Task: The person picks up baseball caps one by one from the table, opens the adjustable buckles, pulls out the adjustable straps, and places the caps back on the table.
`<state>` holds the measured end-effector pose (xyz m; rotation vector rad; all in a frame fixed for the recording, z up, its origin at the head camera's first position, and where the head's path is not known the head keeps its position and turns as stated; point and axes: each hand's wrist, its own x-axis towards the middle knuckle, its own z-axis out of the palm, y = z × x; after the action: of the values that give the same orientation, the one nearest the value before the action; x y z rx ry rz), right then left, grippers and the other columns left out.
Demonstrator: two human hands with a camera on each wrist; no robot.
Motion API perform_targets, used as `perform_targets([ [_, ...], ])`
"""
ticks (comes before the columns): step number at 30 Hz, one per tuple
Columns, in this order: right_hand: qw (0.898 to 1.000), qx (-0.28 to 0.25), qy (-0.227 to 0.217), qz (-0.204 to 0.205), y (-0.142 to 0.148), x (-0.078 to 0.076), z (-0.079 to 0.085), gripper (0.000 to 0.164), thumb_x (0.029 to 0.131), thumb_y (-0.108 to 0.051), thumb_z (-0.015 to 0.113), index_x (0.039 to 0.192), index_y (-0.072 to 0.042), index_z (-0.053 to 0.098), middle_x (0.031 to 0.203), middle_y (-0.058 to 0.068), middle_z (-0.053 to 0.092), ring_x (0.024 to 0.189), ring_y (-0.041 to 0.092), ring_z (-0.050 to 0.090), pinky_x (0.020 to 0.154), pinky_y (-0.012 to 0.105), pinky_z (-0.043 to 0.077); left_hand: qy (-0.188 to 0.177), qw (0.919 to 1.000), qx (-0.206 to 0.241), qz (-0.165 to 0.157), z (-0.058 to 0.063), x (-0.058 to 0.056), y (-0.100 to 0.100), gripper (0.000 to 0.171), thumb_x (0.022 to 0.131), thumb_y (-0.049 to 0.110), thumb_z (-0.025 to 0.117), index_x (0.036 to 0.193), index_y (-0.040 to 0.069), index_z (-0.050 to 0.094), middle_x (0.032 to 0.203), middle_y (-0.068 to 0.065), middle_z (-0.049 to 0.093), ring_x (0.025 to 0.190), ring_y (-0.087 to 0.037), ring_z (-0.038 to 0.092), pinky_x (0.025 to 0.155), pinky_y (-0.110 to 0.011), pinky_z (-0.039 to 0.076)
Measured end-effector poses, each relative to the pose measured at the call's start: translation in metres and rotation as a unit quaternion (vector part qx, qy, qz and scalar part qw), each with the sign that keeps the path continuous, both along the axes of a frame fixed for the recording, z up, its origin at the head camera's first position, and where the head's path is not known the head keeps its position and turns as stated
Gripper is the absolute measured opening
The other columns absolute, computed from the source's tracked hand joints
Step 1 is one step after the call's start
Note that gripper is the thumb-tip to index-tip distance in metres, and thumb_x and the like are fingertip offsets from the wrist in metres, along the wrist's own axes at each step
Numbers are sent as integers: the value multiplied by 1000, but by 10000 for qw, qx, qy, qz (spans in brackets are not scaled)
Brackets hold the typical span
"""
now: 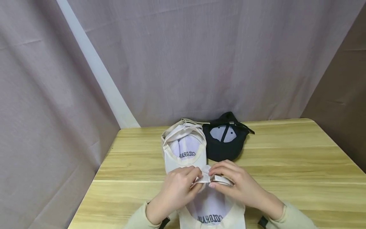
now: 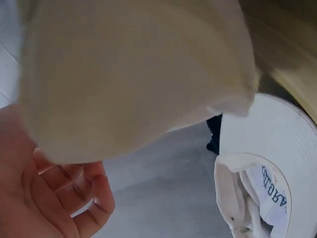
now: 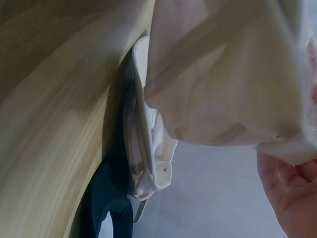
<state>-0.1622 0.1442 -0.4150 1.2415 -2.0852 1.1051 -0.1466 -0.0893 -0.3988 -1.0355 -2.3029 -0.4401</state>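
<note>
A cream baseball cap point(image 1: 211, 205) is at the table's near side with its inside facing me; mirrored dark lettering shows through the lining. My left hand point(image 1: 179, 185) pinches the left part of its back strap point(image 1: 221, 180) between thumb and fingers. On the other side, my right hand point(image 1: 238, 182) pinches the strap near a small dark buckle-like opening. Close to the lens in the left wrist view, the cap's cloth point(image 2: 138, 79) hides some of the left fingers. The same cloth point(image 3: 228, 84) also covers much of the right wrist view, beside the right hand point(image 3: 294, 198).
Beyond my hands lie cream caps point(image 1: 185, 162), apparently nested, with insides showing. A black cap point(image 1: 224, 152) touches their right side, its strap end pointing right. They rest on a wooden table point(image 1: 291, 152); grey curtains point(image 1: 200, 63) hang behind and to the left.
</note>
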Motion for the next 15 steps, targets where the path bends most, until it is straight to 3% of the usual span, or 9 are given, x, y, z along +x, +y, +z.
perform_targets([
  [5, 9999, -11, -4, 125, -4, 1, 1, 30, 84, -19, 82, 112, -19, 70, 114, -8, 66, 103, 9, 60, 91, 17, 44, -32, 9997, -169, -151, -1, 1, 4, 13, 85, 22, 74, 85, 19, 61, 71, 14, 52, 61, -3, 48, 56, -21, 40],
  [15, 9996, 190, -201, 45, -13, -2, 6, 27, 86, -20, 80, 111, -24, 69, 111, -14, 64, 101, 6, 58, 88, 17, 45, -11, 9995, -296, -129, 0, -2, 6, 15, 87, 25, 74, 84, 18, 61, 68, 12, 46, 58, -4, 43, 53, -23, 36],
])
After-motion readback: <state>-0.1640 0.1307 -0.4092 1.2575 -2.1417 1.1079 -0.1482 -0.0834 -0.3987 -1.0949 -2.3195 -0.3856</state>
